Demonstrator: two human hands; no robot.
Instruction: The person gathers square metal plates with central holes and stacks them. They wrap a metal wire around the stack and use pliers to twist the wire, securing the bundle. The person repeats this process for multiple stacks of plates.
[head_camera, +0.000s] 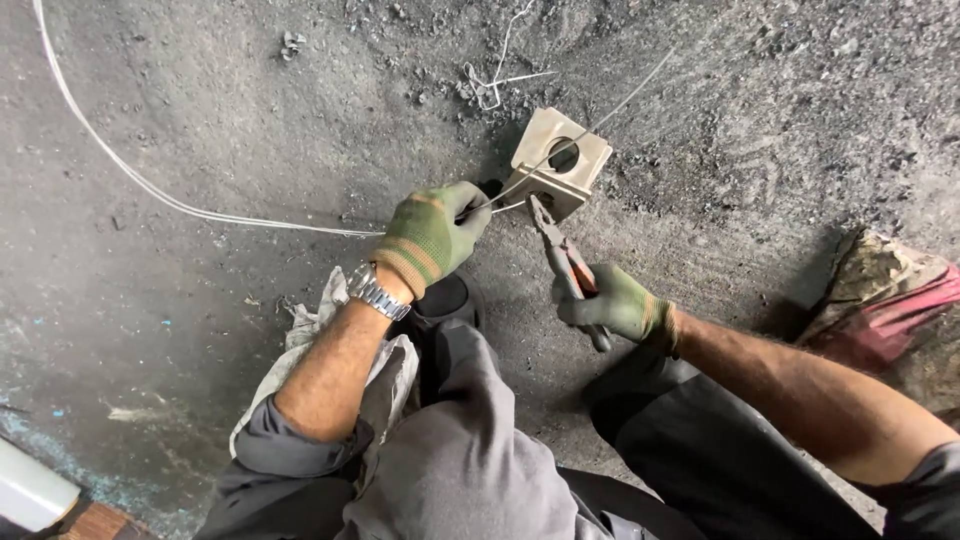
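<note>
My left hand (432, 232), in a green work glove with a metal wristwatch (378, 292) on the wrist, pinches a thin steel wire (200, 212) that runs through a square beige block with a round hole (560, 160). My right hand (618, 304), also gloved, grips red-handled pliers (562, 255) whose jaws touch the wire at the block's near edge. The wire loops far to the left across the ground and also leads off to the upper right past the block.
Dark gritty ground lies all around. A scrap of twisted wire (490, 85) lies above the block. A dirty red and tan rag (880, 295) sits at the right. My grey-trousered knees (470, 440) fill the bottom, with a pale cloth (315, 330) beside them.
</note>
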